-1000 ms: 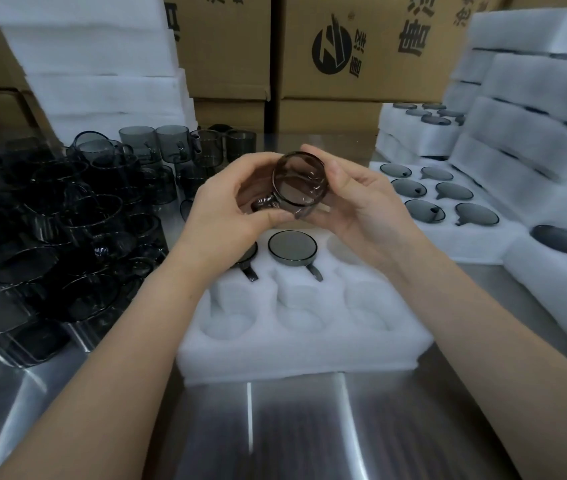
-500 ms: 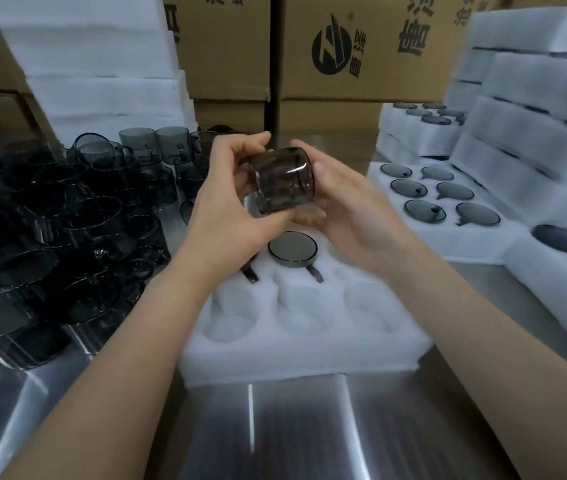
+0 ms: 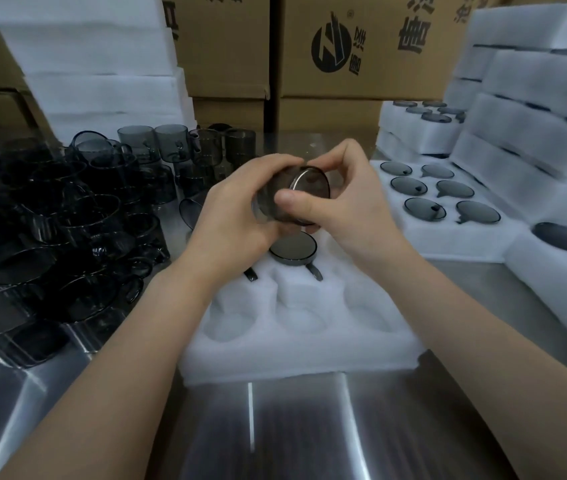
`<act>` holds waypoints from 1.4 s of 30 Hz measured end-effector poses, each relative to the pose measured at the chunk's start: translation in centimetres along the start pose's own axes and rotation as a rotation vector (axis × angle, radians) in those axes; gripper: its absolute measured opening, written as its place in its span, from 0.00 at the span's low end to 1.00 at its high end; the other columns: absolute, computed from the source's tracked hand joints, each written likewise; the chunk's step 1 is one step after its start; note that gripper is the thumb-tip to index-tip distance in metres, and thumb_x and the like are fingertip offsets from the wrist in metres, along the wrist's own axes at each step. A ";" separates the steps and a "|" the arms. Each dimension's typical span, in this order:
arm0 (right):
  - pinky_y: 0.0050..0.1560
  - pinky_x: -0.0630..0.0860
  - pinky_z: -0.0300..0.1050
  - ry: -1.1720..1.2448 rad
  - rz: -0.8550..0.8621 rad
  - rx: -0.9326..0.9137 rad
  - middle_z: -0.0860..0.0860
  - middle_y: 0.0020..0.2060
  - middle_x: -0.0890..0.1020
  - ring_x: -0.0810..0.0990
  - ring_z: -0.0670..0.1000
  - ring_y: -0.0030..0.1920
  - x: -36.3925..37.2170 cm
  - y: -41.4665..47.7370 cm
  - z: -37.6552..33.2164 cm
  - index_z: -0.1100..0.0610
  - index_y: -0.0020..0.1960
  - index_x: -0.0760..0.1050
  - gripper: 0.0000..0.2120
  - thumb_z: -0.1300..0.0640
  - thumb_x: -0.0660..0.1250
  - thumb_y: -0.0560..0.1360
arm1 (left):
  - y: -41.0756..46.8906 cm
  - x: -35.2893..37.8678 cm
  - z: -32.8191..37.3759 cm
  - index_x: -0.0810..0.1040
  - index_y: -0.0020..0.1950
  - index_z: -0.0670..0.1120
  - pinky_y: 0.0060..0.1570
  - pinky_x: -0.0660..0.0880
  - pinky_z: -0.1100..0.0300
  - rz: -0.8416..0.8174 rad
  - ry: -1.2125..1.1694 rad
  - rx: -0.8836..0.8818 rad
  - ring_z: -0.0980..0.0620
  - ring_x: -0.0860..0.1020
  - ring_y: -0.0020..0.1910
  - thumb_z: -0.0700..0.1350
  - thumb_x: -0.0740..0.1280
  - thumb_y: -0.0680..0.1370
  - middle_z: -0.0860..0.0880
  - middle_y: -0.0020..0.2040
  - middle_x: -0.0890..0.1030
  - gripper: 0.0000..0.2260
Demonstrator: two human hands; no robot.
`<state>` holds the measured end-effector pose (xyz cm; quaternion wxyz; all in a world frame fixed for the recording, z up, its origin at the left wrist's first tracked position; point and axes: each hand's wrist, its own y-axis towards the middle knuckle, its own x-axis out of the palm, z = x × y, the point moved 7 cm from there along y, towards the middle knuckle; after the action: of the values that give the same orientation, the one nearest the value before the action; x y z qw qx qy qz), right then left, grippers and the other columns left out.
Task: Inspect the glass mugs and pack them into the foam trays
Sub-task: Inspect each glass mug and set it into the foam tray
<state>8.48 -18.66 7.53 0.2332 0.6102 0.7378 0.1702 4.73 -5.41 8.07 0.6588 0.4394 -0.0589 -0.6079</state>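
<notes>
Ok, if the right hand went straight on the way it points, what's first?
The right hand would first press into the mug it holds, then the left hand gripping the mug's other side. Beyond, the line seems to head for the loose mugs at back left, though depth is unclear.

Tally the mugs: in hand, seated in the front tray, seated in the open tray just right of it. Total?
Held mug, between left hand and right hand: 1
Seated in front tray: 2 (one shows only its handle)
Seated in right tray: 6
Total: 9
</notes>
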 end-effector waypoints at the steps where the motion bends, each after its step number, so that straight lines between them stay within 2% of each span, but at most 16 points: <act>1: 0.36 0.77 0.45 0.002 0.025 0.005 0.47 0.41 0.79 0.82 0.53 0.43 -0.1 0.0 -0.1 0.37 0.37 0.71 0.17 0.43 0.79 0.59 | 0.0 0.1 0.2 0.76 0.65 0.45 0.62 0.73 0.57 -0.010 0.012 0.012 0.56 0.76 0.61 0.37 0.78 0.68 0.51 0.60 0.79 0.27; 4: 0.27 0.74 0.40 0.043 0.078 -0.003 0.44 0.34 0.78 0.80 0.46 0.34 -0.6 -0.1 -0.6 0.42 0.34 0.72 0.12 0.45 0.76 0.66 | 0.1 0.3 0.3 0.75 0.66 0.47 0.62 0.73 0.57 -0.032 0.053 0.027 0.56 0.76 0.61 0.39 0.78 0.68 0.53 0.61 0.79 0.28; 7: 0.20 0.70 0.41 0.192 0.089 0.050 0.53 0.31 0.77 0.76 0.51 0.25 -0.8 -0.1 -0.2 0.52 0.34 0.70 0.14 0.53 0.70 0.76 | 0.1 0.5 0.2 0.74 0.66 0.50 0.62 0.71 0.64 -0.048 0.043 0.027 0.60 0.75 0.60 0.42 0.79 0.68 0.58 0.59 0.79 0.29; 9: 0.21 0.69 0.41 0.301 0.053 0.123 0.59 0.33 0.76 0.73 0.54 0.26 -0.6 0.2 0.3 0.55 0.36 0.72 0.14 0.57 0.65 0.80 | 0.1 0.3 -0.1 0.74 0.66 0.52 0.61 0.70 0.66 -0.035 0.001 0.011 0.63 0.75 0.60 0.42 0.79 0.67 0.60 0.58 0.78 0.29; 11: 0.27 0.70 0.42 0.425 -0.048 0.162 0.58 0.38 0.78 0.73 0.54 0.30 0.0 0.4 0.6 0.58 0.46 0.78 0.10 0.61 0.59 0.82 | 0.1 -0.1 -0.8 0.74 0.65 0.53 0.62 0.72 0.62 0.016 -0.060 -0.042 0.62 0.76 0.59 0.41 0.79 0.66 0.60 0.57 0.79 0.29; 13: 0.35 0.72 0.41 0.509 -0.155 0.176 0.55 0.43 0.80 0.74 0.50 0.34 0.6 0.5 0.6 0.64 0.61 0.75 0.11 0.65 0.58 0.82 | 0.1 -0.5 -1.4 0.75 0.64 0.54 0.63 0.73 0.59 0.074 -0.110 -0.098 0.60 0.77 0.58 0.40 0.79 0.66 0.59 0.56 0.79 0.29; 15: 0.40 0.73 0.39 0.537 -0.240 0.171 0.54 0.48 0.79 0.76 0.46 0.36 1.0 0.4 0.4 0.63 0.68 0.70 0.18 0.67 0.61 0.78 | 0.0 -0.7 -1.9 0.75 0.63 0.53 0.62 0.74 0.58 0.099 -0.148 -0.131 0.60 0.78 0.57 0.39 0.79 0.67 0.58 0.55 0.80 0.27; 20: 0.37 0.75 0.38 0.359 -0.191 0.143 0.54 0.51 0.78 0.82 0.45 0.40 0.6 0.5 0.7 0.57 0.57 0.74 0.17 0.64 0.71 0.69 | 0.0 -0.5 -1.5 0.77 0.62 0.52 0.61 0.75 0.55 0.062 -0.126 -0.127 0.58 0.79 0.56 0.41 0.79 0.65 0.56 0.55 0.82 0.27; 24: 0.30 0.75 0.41 0.159 -0.090 0.090 0.53 0.46 0.80 0.82 0.50 0.34 0.1 0.2 0.5 0.50 0.46 0.74 0.16 0.55 0.79 0.64 | -0.1 -0.1 -1.0 0.77 0.62 0.54 0.58 0.75 0.63 0.020 -0.049 -0.075 0.62 0.78 0.56 0.42 0.79 0.66 0.60 0.55 0.80 0.27; 27: 0.24 0.73 0.40 0.079 0.023 0.023 0.53 0.40 0.80 0.81 0.48 0.29 -0.3 0.1 -0.2 0.45 0.37 0.74 0.11 0.50 0.76 0.68 | 0.0 0.1 -0.7 0.75 0.64 0.53 0.56 0.71 0.71 -0.006 0.026 -0.029 0.65 0.76 0.55 0.41 0.79 0.67 0.62 0.55 0.79 0.28; 31: 0.18 0.68 0.38 0.078 0.134 0.010 0.54 0.30 0.76 0.75 0.51 0.20 -1.2 0.2 -0.3 0.54 0.35 0.70 0.15 0.55 0.67 0.79 | 0.0 0.7 -0.5 0.74 0.65 0.53 0.56 0.70 0.71 -0.050 0.059 -0.005 0.63 0.76 0.56 0.47 0.80 0.66 0.61 0.55 0.78 0.29; 33: 0.20 0.70 0.41 0.123 0.150 0.059 0.56 0.30 0.75 0.73 0.55 0.22 -1.3 0.3 0.2 0.56 0.37 0.73 0.14 0.56 0.64 0.82 | 0.0 0.7 -0.6 0.73 0.64 0.55 0.57 0.71 0.69 -0.041 0.063 -0.020 0.63 0.76 0.56 0.50 0.79 0.65 0.62 0.54 0.78 0.29; 35: 0.28 0.73 0.43 0.200 0.177 0.084 0.59 0.34 0.76 0.74 0.54 0.27 -1.6 0.4 0.6 0.56 0.40 0.76 0.12 0.58 0.61 0.82 | 0.1 0.1 -0.8 0.72 0.61 0.57 0.57 0.72 0.68 0.030 0.025 -0.064 0.64 0.76 0.56 0.52 0.77 0.65 0.64 0.53 0.78 0.27; 38: 0.40 0.77 0.44 0.208 0.147 0.115 0.50 0.38 0.78 0.78 0.46 0.33 -1.6 0.7 1.0 0.55 0.44 0.75 0.06 0.55 0.65 0.79 | 0.0 -1.1 -1.6 0.74 0.62 0.50 0.61 0.74 0.60 0.194 -0.107 -0.131 0.62 0.78 0.56 0.48 0.78 0.67 0.60 0.55 0.80 0.26; 40: 0.38 0.77 0.44 0.153 0.027 0.192 0.50 0.35 0.79 0.78 0.48 0.33 -0.6 0.6 1.7 0.54 0.41 0.75 0.10 0.48 0.66 0.74 | -0.1 -1.5 -1.7 0.73 0.65 0.49 0.62 0.75 0.56 0.233 -0.145 -0.139 0.60 0.79 0.57 0.46 0.77 0.68 0.56 0.57 0.80 0.27; 42: 0.35 0.77 0.44 0.075 -0.092 0.219 0.51 0.32 0.80 0.78 0.50 0.31 0.4 0.3 2.0 0.52 0.39 0.76 0.13 0.44 0.65 0.75 | -0.2 -1.4 -1.6 0.70 0.69 0.53 0.63 0.74 0.54 0.191 -0.170 -0.130 0.57 0.78 0.59 0.43 0.77 0.69 0.53 0.58 0.80 0.30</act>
<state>9.79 -18.27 5.99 0.1448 0.5908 0.7873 0.1003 5.23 -3.40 7.64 0.7335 0.3350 -0.1167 -0.5798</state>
